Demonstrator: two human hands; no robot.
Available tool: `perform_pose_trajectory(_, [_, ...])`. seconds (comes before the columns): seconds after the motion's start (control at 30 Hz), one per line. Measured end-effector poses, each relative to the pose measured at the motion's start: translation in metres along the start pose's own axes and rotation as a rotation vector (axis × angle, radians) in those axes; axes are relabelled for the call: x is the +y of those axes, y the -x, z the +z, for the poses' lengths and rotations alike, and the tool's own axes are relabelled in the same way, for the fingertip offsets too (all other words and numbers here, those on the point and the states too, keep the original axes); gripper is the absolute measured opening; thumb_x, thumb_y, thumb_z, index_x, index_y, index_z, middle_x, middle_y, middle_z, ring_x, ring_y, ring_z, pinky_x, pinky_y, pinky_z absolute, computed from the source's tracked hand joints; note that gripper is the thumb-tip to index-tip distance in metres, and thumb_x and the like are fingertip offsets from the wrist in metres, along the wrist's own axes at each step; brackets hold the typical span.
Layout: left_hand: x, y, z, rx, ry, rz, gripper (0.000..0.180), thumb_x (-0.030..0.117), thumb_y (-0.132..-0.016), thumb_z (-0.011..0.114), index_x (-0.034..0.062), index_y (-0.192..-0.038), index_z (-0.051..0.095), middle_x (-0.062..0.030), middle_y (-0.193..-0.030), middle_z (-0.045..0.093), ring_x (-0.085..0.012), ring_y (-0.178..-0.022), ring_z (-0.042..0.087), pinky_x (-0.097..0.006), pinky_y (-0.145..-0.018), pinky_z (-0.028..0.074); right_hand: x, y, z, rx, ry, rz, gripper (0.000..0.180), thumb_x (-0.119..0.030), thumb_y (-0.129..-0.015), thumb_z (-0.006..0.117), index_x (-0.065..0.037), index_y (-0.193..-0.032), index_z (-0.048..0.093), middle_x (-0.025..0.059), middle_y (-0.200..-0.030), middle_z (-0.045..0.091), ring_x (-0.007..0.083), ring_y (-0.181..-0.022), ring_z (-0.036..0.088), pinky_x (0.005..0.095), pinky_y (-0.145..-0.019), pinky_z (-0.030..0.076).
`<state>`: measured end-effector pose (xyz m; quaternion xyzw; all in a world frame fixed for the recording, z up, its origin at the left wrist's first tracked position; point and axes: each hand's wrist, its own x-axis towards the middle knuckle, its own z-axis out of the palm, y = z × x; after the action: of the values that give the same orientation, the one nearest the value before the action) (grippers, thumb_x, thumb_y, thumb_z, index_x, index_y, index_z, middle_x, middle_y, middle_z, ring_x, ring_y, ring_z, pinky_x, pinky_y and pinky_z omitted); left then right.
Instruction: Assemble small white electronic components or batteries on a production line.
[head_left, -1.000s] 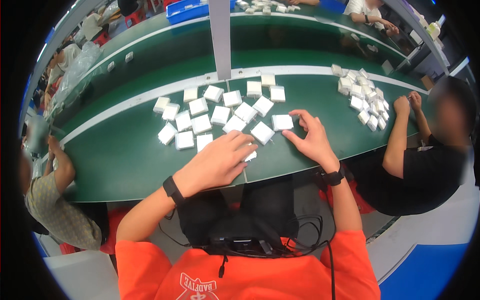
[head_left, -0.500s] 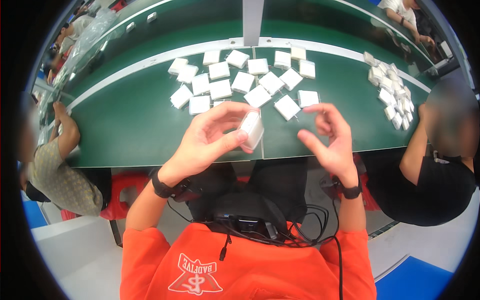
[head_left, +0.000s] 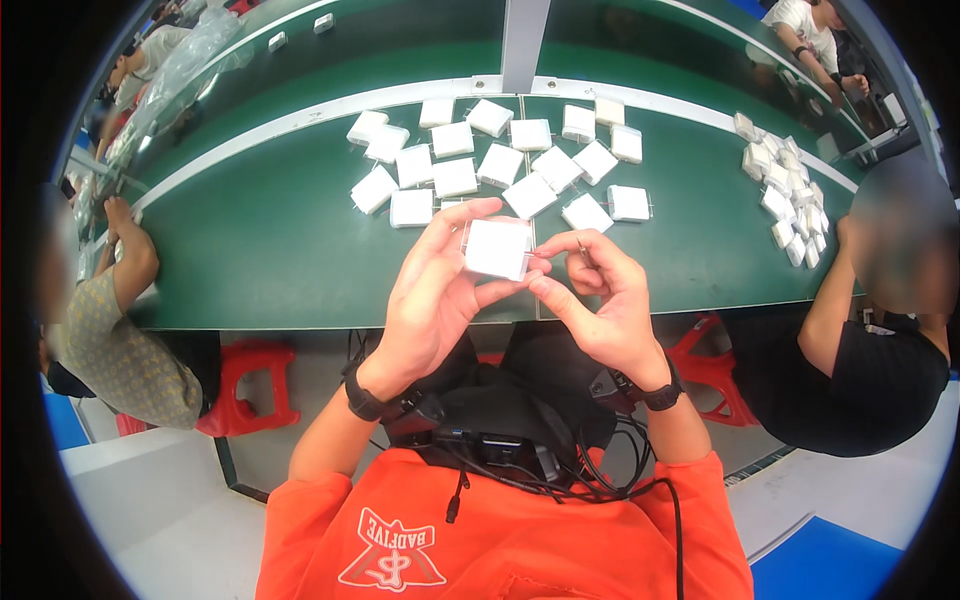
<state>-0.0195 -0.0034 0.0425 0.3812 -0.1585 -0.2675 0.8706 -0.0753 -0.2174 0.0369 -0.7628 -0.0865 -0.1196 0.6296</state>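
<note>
Held block (head_left: pixel 497 249), white & squarish w/ clear edging, is up in your L hand (head_left: pixel 425 290), broad white face showing. Your L fingers (head_left: pixel 432 240) are wrapped round its left side, w/ the thumb by its lower right corner, so that grip's closed on it. Your R hand (head_left: pixel 610 310) is just right of held block: index reaches to its right edge by a thin pin, thumb tip near its lower right corner, small gap btwn the two. Can't tell if they pinch the pin or only touch it; other R fingers are bent in.

Counter (head_left: pixel 250 260), green, runs under & beyond held block. Loose blocks (head_left: pixel 454 178), same white kind, lie beyond it, spread out flat; end block (head_left: pixel 629 203) is farther right. Block pile (head_left: pixel 778 203) is well right of held block, nr a co-worker (head_left: pixel 840 375).
</note>
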Motion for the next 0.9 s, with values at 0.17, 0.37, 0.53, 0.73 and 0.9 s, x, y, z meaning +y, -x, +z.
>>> perform_pose_trajectory(0.17, [-0.011, 0.006, 0.009, 0.094, -0.128, -0.031, 0.038, 0.001, -0.109, 0.059, -0.0006, -0.146, 0.047, -0.0176, -0.144, 0.061, -0.0243, -0.133, 0.065, -0.045, -0.114, 0.058, -0.001, 0.000, 0.005, 0.071, -0.062, -0.004, 0.014, 0.000, -0.100, 0.077, -0.001, -0.113, 0.074, -0.0108, -0.072, 0.033, 0.0022, -0.065, 0.027, 0.0232, -0.059, 0.024])
perform_pose_trajectory(0.37, [-0.017, 0.001, -0.011, 0.037, -0.419, 0.073, 0.046, -0.011, -0.094, 0.079, -0.0046, -0.134, 0.057, -0.0134, -0.136, 0.065, -0.0207, -0.126, 0.067, -0.039, -0.109, 0.060, 0.012, -0.003, 0.007, 0.071, -0.094, -0.027, 0.014, -0.004, -0.102, 0.079, -0.002, -0.114, 0.074, -0.0107, -0.073, 0.031, 0.0024, -0.065, 0.026, 0.0236, -0.058, 0.023])
perform_pose_trajectory(0.53, [-0.026, -0.003, -0.012, 0.099, -0.817, 0.352, 0.043, -0.008, -0.091, 0.080, 0.0005, -0.132, 0.070, -0.0066, -0.108, 0.065, -0.0166, -0.099, 0.068, -0.032, -0.088, 0.059, 0.013, -0.005, 0.004, 0.089, -0.003, -0.009, 0.025, -0.004, -0.101, 0.078, -0.005, -0.124, 0.069, -0.0094, -0.076, 0.032, 0.0037, -0.068, 0.028, 0.0250, -0.060, 0.024])
perform_pose_trajectory(0.73, [-0.041, -0.002, -0.021, 0.060, -0.969, 0.382, 0.048, -0.015, -0.089, 0.079, -0.0031, -0.135, 0.072, -0.0068, -0.108, 0.058, -0.0129, -0.098, 0.061, -0.029, -0.093, 0.058, 0.020, 0.001, 0.010, 0.043, 0.131, 0.017, 0.030, -0.005, -0.095, 0.083, -0.004, -0.122, 0.069, -0.0066, -0.073, 0.033, 0.0047, -0.067, 0.030, 0.0264, -0.059, 0.025])
perform_pose_trajectory(0.9, [-0.041, -0.005, -0.023, 0.076, -0.756, 0.365, 0.052, -0.009, -0.086, 0.081, 0.0044, -0.136, 0.073, -0.0105, -0.114, 0.059, -0.0195, -0.101, 0.064, -0.030, -0.089, 0.057, 0.026, 0.006, 0.011, 0.050, 0.145, 0.069, 0.030, -0.009, -0.091, 0.089, -0.003, -0.113, 0.070, -0.0052, -0.071, 0.041, 0.0051, -0.062, 0.031, 0.0269, -0.056, 0.024])
